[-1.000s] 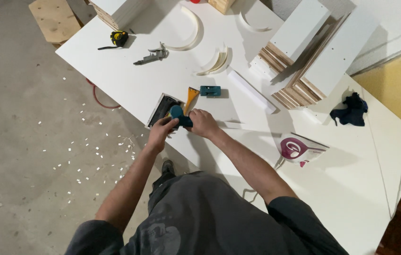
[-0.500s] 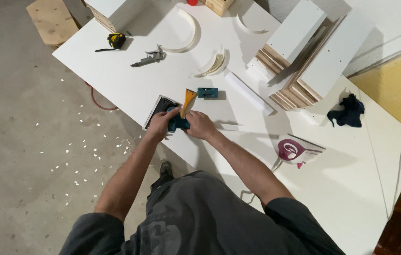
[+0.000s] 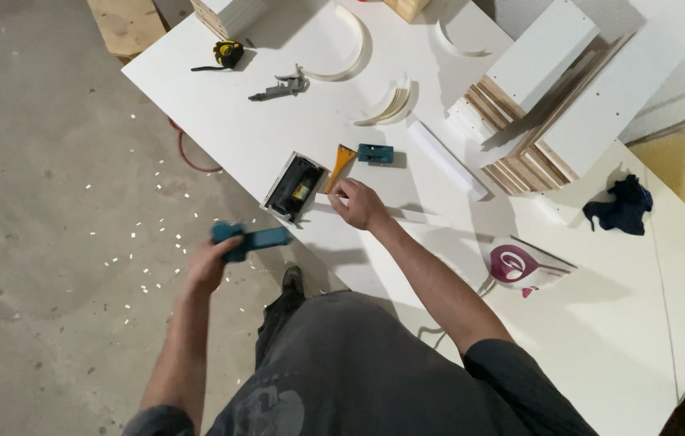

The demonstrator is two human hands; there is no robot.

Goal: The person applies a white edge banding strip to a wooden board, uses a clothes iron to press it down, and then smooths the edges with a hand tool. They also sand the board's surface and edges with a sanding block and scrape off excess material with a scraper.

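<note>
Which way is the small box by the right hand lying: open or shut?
Open. The box lies lid-less on the table, its dark contents exposed, beside the right hand.

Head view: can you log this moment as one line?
left hand: holds teal tool, off table edge | right hand: on table by orange scraper | black tool in box beside
</note>
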